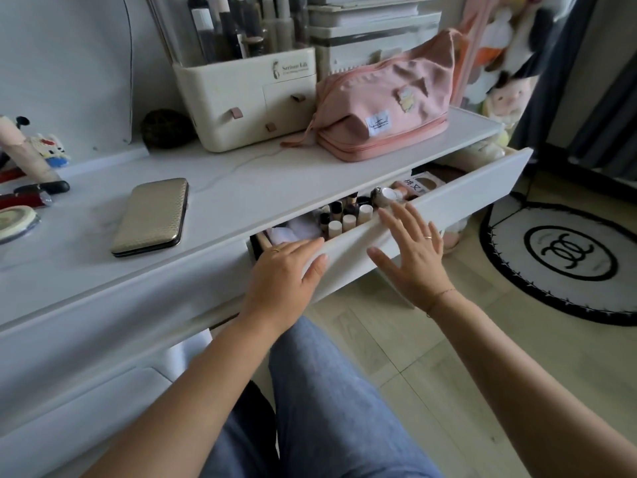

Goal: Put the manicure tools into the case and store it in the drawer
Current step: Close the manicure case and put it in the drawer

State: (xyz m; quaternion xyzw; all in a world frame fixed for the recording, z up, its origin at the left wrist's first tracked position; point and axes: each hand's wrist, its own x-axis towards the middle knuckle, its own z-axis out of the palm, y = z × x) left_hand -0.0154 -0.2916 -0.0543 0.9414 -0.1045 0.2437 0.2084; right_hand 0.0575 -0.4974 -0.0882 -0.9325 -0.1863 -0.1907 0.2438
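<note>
Both your hands are on the drawer (pixel 448 198), which is pulled partway out from under the bench's (pixel 241 177) front edge. Your left hand (pixel 286 270) lies flat, fingers together and extended, over the top rim of the drawer front near its left end, gripping nothing. Your right hand (pixel 410 250) is flat too, fingers spread, palm against the drawer front near the middle, fingertips reaching the rim; it holds nothing. The case (pixel 151 215) is closed, metallic with a woven texture, lying flat on the bench top near the front edge, left of the drawer opening and well apart from both hands. No loose manicure tools are visible on the bench. Inside the drawer: small bottles (pixel 348 215) standing in rows just behind the front panel, white fabric at the left end, and a box with printed characters toward the right. At the back of the bench, a cream organizer (pixel 248 98) holds cosmetics, with a pink pouch (pixel 382 108) just beside it on the right. Red and black items sit at the bench's left edge. A round black-and-white rug (pixel 568 260) is on the floor right of the drawer.
</note>
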